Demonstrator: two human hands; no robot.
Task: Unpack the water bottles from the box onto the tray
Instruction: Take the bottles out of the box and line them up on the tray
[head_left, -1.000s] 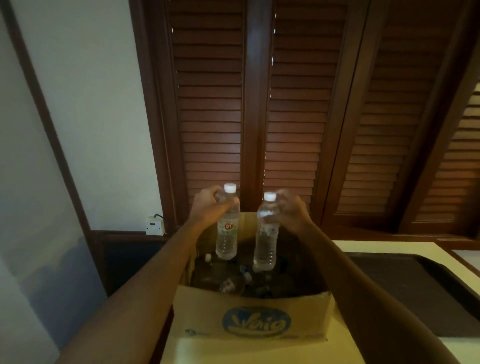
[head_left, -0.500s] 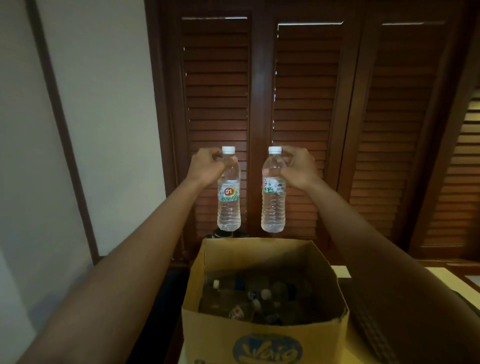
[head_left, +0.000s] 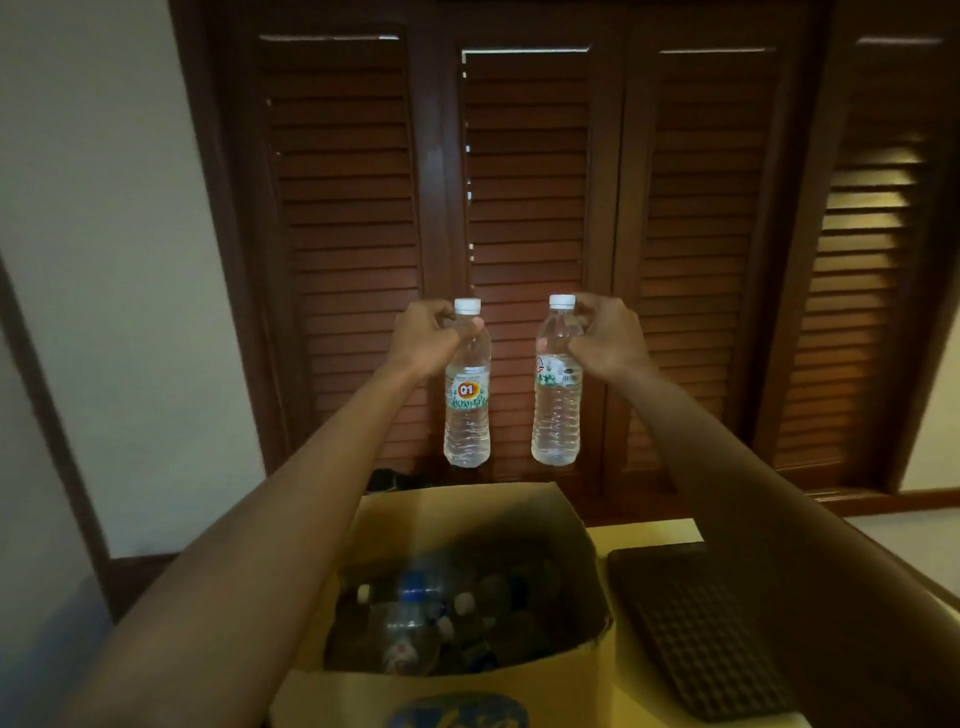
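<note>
In the middle of the frame the left hand (head_left: 423, 340) grips the neck of a clear water bottle with a "01" label (head_left: 467, 387), fingers curled round just under its white cap, and the right hand (head_left: 605, 338) grips the shoulder of a second water bottle (head_left: 556, 389) the same way. Both bottles hang upright, side by side and apart, in the air above the far edge of the open cardboard box (head_left: 566, 680) at lower centre. Inside the box more bottles (head_left: 415, 618) lie jumbled in shadow, some showing white or blue caps. Just to the right of the box a dark textured tray (head_left: 696, 634) lies flat on the pale yellow counter (head_left: 649, 530), with the right forearm crossing above its right side. Behind everything stand dark brown louvred wooden shutters (head_left: 524, 208), and a plain white wall (head_left: 98, 208) fills the upper left of the frame
</note>
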